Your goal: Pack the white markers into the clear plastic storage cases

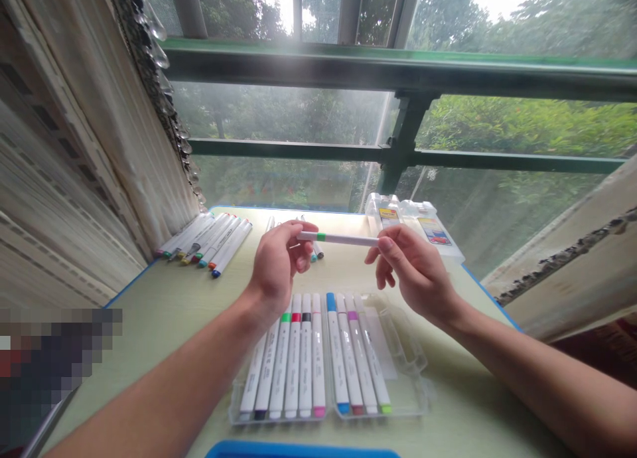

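Observation:
A white marker with a green band [343,238] is held level above the table between my two hands. My left hand [276,262] pinches its banded end between thumb and fingers. The other end sits between the thumb and forefinger of my right hand [415,272], whose remaining fingers curl below. Beneath them lies an open clear plastic marker case [415,405]. Several white markers [291,372] with coloured bands fill its left side, and several more, one with a blue cap [332,303], lie in the right side, leaving a gap at the far right.
Loose markers [226,242] lie in a group at the table's back left. A few more [319,251] are partly hidden behind my left hand. Clear plastic cases [435,229] stand at the back right by the window. A blue object [303,449] shows at the near edge.

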`<state>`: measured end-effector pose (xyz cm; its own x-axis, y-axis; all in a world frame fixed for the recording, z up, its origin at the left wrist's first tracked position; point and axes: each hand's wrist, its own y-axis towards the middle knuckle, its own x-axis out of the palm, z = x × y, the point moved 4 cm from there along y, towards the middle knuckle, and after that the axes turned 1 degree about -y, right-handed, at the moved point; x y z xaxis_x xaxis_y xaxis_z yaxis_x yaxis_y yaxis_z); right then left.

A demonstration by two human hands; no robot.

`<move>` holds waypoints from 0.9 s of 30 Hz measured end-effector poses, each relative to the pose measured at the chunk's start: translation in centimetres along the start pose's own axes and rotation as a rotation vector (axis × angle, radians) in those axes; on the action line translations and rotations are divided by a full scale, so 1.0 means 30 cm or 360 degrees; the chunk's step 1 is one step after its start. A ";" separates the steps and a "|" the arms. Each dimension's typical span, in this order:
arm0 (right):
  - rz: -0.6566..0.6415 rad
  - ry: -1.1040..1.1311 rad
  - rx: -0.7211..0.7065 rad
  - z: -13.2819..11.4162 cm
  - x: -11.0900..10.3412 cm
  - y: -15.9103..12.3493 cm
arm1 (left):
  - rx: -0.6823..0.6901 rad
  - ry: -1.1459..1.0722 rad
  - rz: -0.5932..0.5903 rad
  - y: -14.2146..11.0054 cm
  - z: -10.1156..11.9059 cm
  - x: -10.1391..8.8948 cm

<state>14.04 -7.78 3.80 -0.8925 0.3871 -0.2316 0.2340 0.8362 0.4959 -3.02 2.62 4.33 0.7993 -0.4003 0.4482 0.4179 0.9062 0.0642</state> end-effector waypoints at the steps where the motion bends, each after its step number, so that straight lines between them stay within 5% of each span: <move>1: -0.0001 0.0004 -0.0006 0.001 0.000 0.000 | -0.0001 -0.0010 0.0002 0.000 -0.001 0.000; 27: 0.0019 -0.0022 -0.0011 0.005 0.011 0.008 | 0.0068 0.0046 -0.0030 0.003 0.001 -0.002</move>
<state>13.85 -7.41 3.72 -0.8843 0.4022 -0.2372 0.2418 0.8290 0.5042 -3.05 2.75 4.34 0.8039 -0.4205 0.4206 0.4146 0.9032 0.1107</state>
